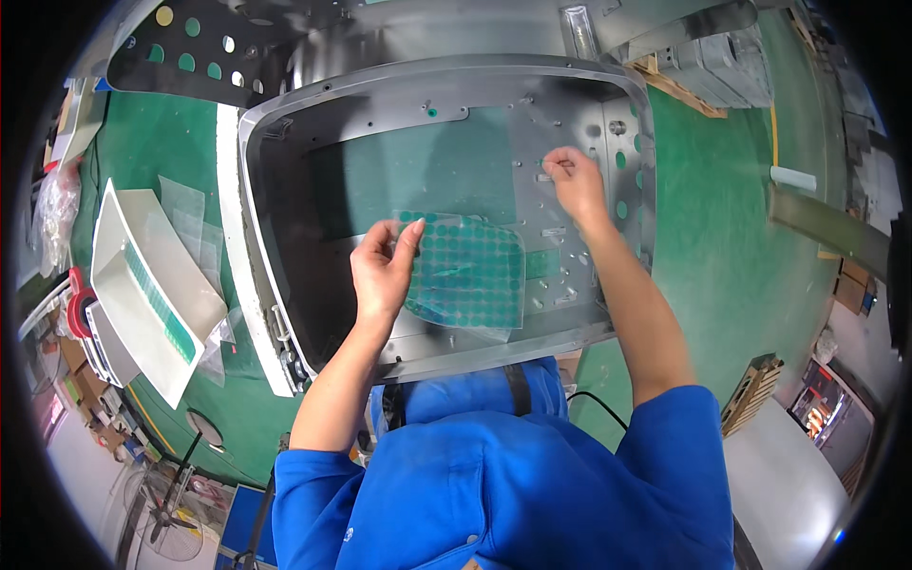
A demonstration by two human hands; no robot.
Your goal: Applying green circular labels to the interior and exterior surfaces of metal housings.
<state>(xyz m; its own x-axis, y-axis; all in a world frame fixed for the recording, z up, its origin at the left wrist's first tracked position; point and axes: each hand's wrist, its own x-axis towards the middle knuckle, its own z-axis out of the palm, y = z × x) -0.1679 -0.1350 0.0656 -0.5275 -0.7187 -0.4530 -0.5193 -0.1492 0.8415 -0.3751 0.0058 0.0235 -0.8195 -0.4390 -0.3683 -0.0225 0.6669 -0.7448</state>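
My left hand pinches the upper left corner of a clear sheet of green round stickers, thumb on top. The sheet hangs over the near part of a large grey metal housing with a raised rim. My right hand is over the right part of the housing's inside, thumb and forefinger pressed together near small studs and holes. What its fingertips hold, if anything, is too small to make out. A green dot shows on the far inner wall of the housing.
A white tray with a green strip stands left, by clear plastic sheets. A perforated metal panel rises at the far left. Metal boxes sit on a wooden pallet at the far right. A standing fan is at lower left.
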